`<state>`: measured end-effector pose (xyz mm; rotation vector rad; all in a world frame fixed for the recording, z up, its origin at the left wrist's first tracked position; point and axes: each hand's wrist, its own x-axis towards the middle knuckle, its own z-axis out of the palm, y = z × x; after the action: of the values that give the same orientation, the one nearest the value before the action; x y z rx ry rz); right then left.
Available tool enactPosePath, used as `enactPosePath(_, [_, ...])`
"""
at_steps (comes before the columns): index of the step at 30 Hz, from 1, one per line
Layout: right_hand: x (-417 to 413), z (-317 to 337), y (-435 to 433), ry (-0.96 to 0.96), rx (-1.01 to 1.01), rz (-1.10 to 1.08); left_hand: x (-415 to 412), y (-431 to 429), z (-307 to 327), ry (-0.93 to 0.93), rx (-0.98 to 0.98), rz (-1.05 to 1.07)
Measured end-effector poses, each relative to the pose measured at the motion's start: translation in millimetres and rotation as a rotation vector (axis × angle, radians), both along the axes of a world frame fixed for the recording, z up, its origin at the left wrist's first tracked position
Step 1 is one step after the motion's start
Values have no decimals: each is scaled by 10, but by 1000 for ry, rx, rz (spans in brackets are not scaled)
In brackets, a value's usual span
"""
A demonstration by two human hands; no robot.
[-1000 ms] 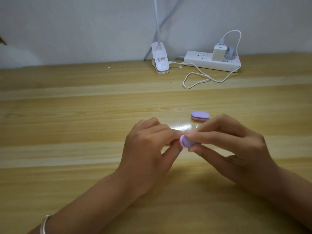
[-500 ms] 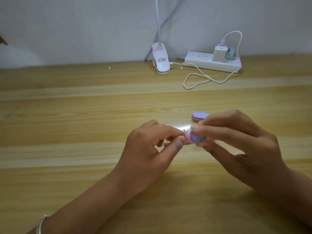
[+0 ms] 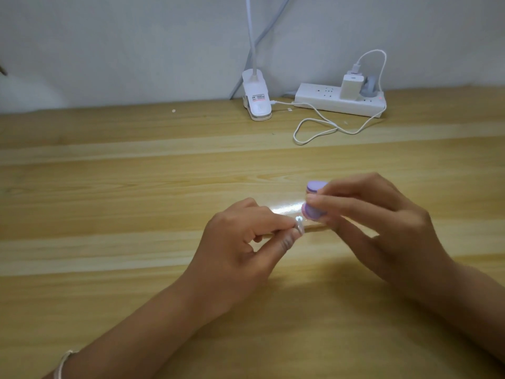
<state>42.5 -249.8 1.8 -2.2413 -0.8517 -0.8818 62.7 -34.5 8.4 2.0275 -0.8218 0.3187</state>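
Note:
My right hand (image 3: 382, 228) pinches a small purple and pink oval block (image 3: 314, 211) between thumb and fingers, just above the wooden table (image 3: 136, 214). A second purple oval block (image 3: 315, 186) lies on the table right behind it, partly hidden by my right fingers. My left hand (image 3: 240, 247) pinches a small shiny clear piece (image 3: 381, 225) between thumb and forefinger, a little to the left of the held block and apart from it. What the clear piece is cannot be told.
At the back against the wall stand a white clip lamp base (image 3: 257, 101) and a white power strip (image 3: 341, 103) with a charger plugged in. A white cable (image 3: 314, 129) loops on the table in front of them.
My hands have drawn apart: the right hand moved right and back with the purple block, toward the second block. The left hand now pinches a shiny clear piece separate from the block.

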Motion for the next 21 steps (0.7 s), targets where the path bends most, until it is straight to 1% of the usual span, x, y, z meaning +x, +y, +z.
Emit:
enactPosePath(2, [-36,11,6,-4,26,22,-3,-6,6,0,0,-24])
enactPosePath(4, [-95,-18,74,-29,-22,79,-18,-5,15,-10,9,-41])
enactPosePath(6, [-71,-19,60,-29,-50,79,-23,1,14,16,1,-45])
enactPosePath(9, [5,33,-27,-5,31,-10,-20,17,21,87,-60,-53])
enactPosePath(11, [-45,45,10,-22,78,40,-16,16,35,83,-73,-72])
enactPosePath(13, [-118,7,94,-52,51,113,-23,16,33,104,-71,-100])
enactPosePath(16, [-51,7,28,-65,-7,93,-31,25,32,144,-70,-110])
enactPosePath(19, [-39,65,-8,-43,61,85,-29,24,54,160,-98,-112])
enactPosePath(21, [-106,44,61,-63,64,119,-29,14,64,161,-128,-129])
